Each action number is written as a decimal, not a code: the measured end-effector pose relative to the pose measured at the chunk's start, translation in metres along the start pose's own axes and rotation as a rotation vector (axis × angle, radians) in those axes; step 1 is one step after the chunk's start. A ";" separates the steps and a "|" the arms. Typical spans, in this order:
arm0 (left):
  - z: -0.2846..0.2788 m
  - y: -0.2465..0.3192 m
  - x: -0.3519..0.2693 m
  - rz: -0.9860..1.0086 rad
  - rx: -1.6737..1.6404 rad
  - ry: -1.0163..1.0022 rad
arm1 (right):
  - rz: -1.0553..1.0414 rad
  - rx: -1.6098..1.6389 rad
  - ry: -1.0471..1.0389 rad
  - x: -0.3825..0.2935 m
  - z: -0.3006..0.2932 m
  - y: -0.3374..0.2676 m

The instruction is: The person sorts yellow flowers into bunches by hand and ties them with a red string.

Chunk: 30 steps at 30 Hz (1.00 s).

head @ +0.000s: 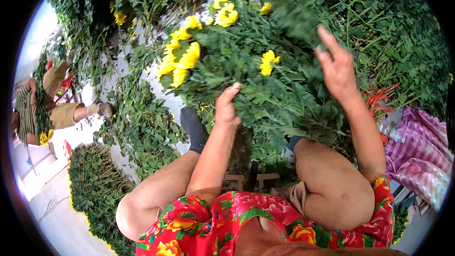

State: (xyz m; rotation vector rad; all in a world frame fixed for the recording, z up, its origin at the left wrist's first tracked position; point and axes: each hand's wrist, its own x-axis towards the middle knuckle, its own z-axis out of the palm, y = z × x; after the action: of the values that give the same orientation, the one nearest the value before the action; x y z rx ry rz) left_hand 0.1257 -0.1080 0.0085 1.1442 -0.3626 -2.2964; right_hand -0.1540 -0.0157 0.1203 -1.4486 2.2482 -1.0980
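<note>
A leafy bunch of yellow chrysanthemums point(213, 60) lies across the space before my knees, its blooms crowded at the left end. My left hand point(227, 108) rests at the bunch's near side, thumb raised; its fingers are partly hidden among the leaves. Up to the right, my right hand point(336, 62) is raised with its fingers apart, beside a blurred leafy stem point(293, 7) with a yellow bloom at its far end. Whether that hand touches the stem is unclear. A single yellow bloom point(269, 62) shows on the foliage between my hands.
Cut green stems point(387, 49) are heaped at the right, near red ties point(380, 97) and a purple striped cloth point(417, 149). Loose leaves point(145, 128) litter the floor at the left. Stacked bunches point(96, 181) stand at lower left; another person point(58, 110) sits beyond, holding stems.
</note>
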 end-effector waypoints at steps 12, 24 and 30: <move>-0.012 0.004 0.005 0.027 -0.004 -0.053 | -0.138 -0.713 0.112 0.016 -0.016 0.109; -0.021 0.010 0.002 0.003 -0.125 -0.031 | 0.010 -0.365 -0.453 0.027 0.086 0.092; -0.016 0.013 -0.002 -0.006 -0.130 -0.043 | 0.151 0.096 -0.376 0.036 0.076 0.109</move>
State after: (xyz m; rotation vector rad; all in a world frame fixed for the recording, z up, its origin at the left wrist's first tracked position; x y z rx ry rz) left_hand 0.1441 -0.1177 0.0057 1.0347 -0.2226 -2.3158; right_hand -0.2014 -0.0577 -0.0016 -1.2968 1.9750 -0.7980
